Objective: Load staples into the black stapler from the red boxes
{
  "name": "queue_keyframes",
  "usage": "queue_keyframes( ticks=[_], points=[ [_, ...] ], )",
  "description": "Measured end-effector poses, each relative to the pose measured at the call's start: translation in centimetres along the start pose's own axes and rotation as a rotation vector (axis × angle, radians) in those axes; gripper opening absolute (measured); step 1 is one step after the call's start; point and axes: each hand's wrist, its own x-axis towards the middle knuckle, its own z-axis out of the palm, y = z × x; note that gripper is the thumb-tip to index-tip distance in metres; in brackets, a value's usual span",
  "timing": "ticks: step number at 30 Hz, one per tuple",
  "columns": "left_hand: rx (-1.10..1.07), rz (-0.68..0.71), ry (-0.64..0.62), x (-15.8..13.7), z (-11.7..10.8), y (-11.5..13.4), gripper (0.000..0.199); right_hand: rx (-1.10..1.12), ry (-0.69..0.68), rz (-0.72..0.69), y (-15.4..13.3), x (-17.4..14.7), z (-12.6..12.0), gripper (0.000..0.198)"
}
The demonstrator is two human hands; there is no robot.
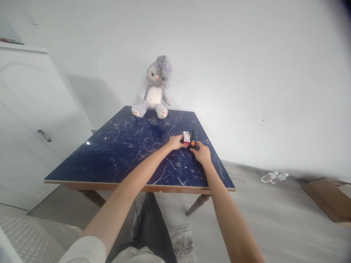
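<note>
Concurrently, left hand (177,142) held red-and-white box (186,137) in narrow grip; right hand (202,151) gripped black, orange-marked object (192,136) just beside box, over blue table (109,153).

Head-worn view; looks forward, down

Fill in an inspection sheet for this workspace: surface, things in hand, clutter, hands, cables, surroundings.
Surface: dark blue tabletop with pale veining.
Things in hand: red-and-white box beside a black item with an orange part; its exact kind is unclear.
Clutter: grey plush toy, sitting at the tabletop's far edge.
Hands: left hand at the red-and-white box, right hand at the black item; firmness of grip unclear.
Cables: nothing seen.
Surroundings: white wall; white cabinet at left; cardboard box on the floor at right.
</note>
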Motion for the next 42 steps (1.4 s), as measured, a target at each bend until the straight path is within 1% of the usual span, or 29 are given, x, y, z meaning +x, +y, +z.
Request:
queue_keyframes(
  ticks=[4,7,9,12,15,18,20,23,25,28,29,30,32,33,34,38,42],
  points=[
    [0.017,-0.019,0.003,3.7,1.5,1.4,0.069,-0.006,0.080,0.111,1.7,2.4,0.7,0.046],
    [0.025,-0.034,0.018,5.2,2.3,2.0,0.068,-0.030,0.090,0.149,2.1,3.5,0.9,0.047],
    [0.034,-0.045,0.034,5.7,2.6,2.0,0.071,-0.043,0.089,0.167,2.3,4.0,0.9,0.049],
    [0.052,-0.059,0.052,6.2,2.9,1.7,0.087,-0.056,0.073,0.172,2.5,4.4,1.0,0.053],
    [0.061,-0.052,0.031,7.0,3.0,1.2,0.105,-0.047,0.033,0.142,3.0,5.0,0.9,0.056],
    [0.062,-0.034,-0.005,8.1,2.9,0.6,0.114,-0.027,-0.002,0.098,3.8,5.9,0.7,0.059],
    [0.062,-0.011,-0.021,8.8,2.8,0.3,0.113,-0.011,-0.015,0.071,4.3,6.5,0.6,0.059],
    [0.062,0.054,-0.017,9.1,2.7,0.2,0.100,0.023,-0.016,0.052,4.6,7.0,0.7,0.058],
    [0.068,0.093,0.013,8.8,2.6,0.3,0.092,0.057,0.000,0.055,4.6,7.0,0.9,0.060],
    [0.084,0.135,0.094,7.4,2.7,0.7,0.092,0.131,0.053,0.071,4.6,6.8,1.1,0.064],
    [0.087,0.149,0.130,6.8,2.7,0.8,0.089,0.162,0.076,0.081,4.7,6.8,1.1,0.064],
    [0.089,0.163,0.169,6.1,2.7,0.9,0.080,0.195,0.101,0.095,4.8,6.7,1.0,0.064],
    [0.088,0.181,0.244,4.6,2.7,0.9,0.056,0.266,0.154,0.136,5.2,6.7,0.8,0.059],
    [0.087,0.184,0.274,3.8,2.6,0.9,0.047,0.303,0.184,0.162,5.5,6.7,0.7,0.055],
    [0.086,0.184,0.294,2.9,2.6,0.9,0.043,0.340,0.216,0.189,5.8,6.7,0.7,0.052],
    [0.082,0.177,0.331,-0.3,1.9,0.9,0.037,0.463,0.330,0.284,6.3,6.4,0.5,0.044],
    [0.063,0.126,0.371,-2.6,1.2,0.9,0.033,0.526,0.415,0.315,5.9,5.9,0.3,0.038]
  ],
)
